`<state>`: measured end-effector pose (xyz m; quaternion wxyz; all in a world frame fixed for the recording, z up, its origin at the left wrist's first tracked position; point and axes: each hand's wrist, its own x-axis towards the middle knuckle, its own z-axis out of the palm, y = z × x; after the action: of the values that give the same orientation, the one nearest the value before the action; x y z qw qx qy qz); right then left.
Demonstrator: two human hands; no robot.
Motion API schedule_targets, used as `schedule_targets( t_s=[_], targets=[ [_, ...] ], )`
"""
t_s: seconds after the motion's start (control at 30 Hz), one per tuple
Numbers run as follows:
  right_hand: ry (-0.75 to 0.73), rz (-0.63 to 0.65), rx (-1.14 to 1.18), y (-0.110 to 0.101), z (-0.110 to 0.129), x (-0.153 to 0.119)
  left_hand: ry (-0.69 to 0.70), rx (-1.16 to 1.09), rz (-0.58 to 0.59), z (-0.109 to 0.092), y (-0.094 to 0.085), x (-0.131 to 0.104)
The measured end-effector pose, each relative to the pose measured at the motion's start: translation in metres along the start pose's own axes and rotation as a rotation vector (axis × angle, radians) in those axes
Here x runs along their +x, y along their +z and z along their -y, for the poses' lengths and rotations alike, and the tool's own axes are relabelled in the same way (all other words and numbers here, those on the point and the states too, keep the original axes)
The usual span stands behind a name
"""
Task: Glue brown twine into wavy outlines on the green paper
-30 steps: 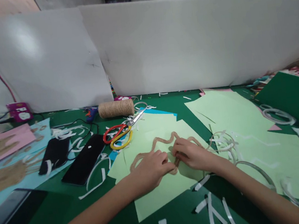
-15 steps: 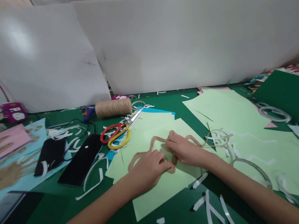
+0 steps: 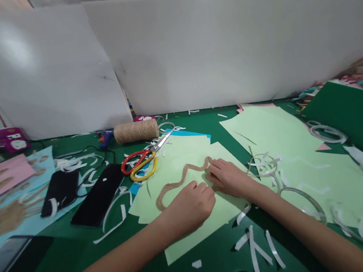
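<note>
Seen from above: left hand [image 3: 190, 203] and right hand [image 3: 228, 176], close together, fingers curled down and pressing a wavy line of brown jute twine [image 3: 180, 181] onto a pale green paper sheet [image 3: 205, 225] lying on a green worktop [image 3: 101, 269]. Twine pinned under both sets of fingertips near the sheet's middle, its free curve trailing left. Likely mid-way through shaping and fixing the twine outline; next calling for small, steady pushes along the curve without lifting it. Nearby: red and yellow handled scissors [image 3: 140, 164], a spool of jute twine [image 3: 135, 131], two black phones [image 3: 98, 195], white paper strips [image 3: 258, 250].
</note>
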<state>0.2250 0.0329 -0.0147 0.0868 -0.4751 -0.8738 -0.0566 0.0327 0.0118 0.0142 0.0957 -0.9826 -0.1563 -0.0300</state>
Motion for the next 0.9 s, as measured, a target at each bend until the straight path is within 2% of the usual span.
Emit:
schedule_targets(
  t_s=[0.17, 0.3, 0.43, 0.73, 0.9],
  targets=[
    [-0.120, -0.018, -0.127, 0.002, -0.010, -0.010, 0.013, 0.013, -0.017, 0.004, -0.001, 0.007],
    [-0.076, -0.084, -0.109, -0.003, -0.015, -0.019, -0.025, -0.010, -0.031, 0.003, 0.001, 0.005],
    [-0.089, -0.095, -0.102, -0.006, -0.017, -0.029, -0.085, -0.017, -0.037, 0.001, 0.003, 0.006],
    [-0.080, -0.096, -0.017, -0.006, -0.014, -0.035, -0.262, -0.068, -0.033, 0.001, 0.012, 0.024],
    [-0.059, -0.105, 0.045, -0.006, -0.014, -0.038, -0.223, -0.083, -0.045, 0.000, 0.024, 0.029]
  ],
)
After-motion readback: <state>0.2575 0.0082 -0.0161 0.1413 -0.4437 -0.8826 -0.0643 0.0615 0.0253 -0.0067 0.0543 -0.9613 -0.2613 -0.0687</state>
